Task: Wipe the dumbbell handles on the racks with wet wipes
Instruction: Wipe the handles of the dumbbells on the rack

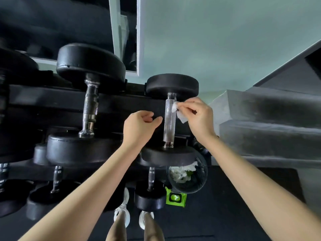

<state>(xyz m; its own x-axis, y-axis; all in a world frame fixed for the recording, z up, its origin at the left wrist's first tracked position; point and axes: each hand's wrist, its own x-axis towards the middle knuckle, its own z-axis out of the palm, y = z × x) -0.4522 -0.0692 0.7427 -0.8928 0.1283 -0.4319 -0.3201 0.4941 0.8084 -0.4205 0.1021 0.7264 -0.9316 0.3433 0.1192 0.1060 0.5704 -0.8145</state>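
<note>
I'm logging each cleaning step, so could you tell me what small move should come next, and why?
Probably wrap the wet wipe round the knurled handle and slide it toward the near end: the right hand pinches the wipe against only the handle's right side near the far end, the rest is uncovered, and the left hand hovers beside it, empty.

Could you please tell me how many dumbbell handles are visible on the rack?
5. Upper tier: large handle, slim handle. Lower tier: far-left handle, middle handle, right handle. Others may be hidden at the left edge.
</note>
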